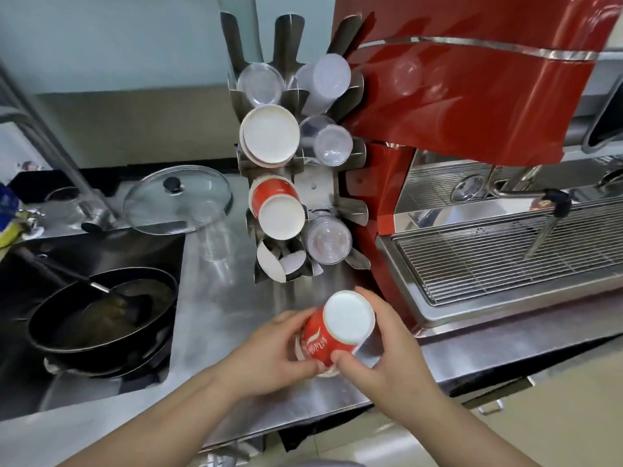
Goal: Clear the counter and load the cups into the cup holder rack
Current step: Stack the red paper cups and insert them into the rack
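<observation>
Rack mostly loaded w/ cups; left hand & right hand, fingers curled on red cup stack near counter's front edge; clear cups remain.

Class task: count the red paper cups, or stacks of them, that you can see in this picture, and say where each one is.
2. One red cup stack is held by the left hand and right hand above the counter; another red cup stack sits in the rack's left column. Nested cups may be hidden.
</observation>
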Demonstrator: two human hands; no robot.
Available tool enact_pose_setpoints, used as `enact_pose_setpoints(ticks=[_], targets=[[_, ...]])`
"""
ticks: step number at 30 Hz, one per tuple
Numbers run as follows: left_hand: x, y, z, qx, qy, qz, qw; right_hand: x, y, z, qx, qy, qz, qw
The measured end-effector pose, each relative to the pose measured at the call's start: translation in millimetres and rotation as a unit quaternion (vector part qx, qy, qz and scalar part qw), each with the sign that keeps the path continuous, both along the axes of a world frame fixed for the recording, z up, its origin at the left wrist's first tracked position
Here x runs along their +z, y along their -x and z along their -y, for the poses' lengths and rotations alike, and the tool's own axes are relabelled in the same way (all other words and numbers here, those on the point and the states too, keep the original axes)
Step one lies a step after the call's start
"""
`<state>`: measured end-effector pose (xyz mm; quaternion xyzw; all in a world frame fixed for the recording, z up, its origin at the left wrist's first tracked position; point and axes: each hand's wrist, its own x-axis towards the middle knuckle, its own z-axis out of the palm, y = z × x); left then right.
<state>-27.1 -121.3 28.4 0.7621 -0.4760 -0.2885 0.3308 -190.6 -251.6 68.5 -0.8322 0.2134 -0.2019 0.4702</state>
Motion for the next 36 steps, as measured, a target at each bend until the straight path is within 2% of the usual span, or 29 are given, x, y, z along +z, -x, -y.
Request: enact_pose_setpoints(ticks=[4, 14, 21, 31, 36], targets=[[39, -8, -11, 0.037, 0.053, -0.003, 0.998, 30, -22, 2, 0.028, -0.001, 0.051, 0.998], [111, -36, -24, 0.028, 0.083, 0.054, 0.995, 93, -59, 2, 0.066, 0.043, 0.123, 0.989], [141, -44, -30, 0.035, 0.158, 0.029, 0.986, 137, -67, 2, 0.083, 0.058, 0.210, 0.972], [160, -70, -23, 0.038, 0.166, 0.124, 0.978, 144, -73, -1, 0.074, 0.085, 0.233, 0.966], [155, -81, -18, -0.014, 0.144, 0.195, 0.970, 126, -70, -7, 0.036, 0.110, 0.221, 0.968]])
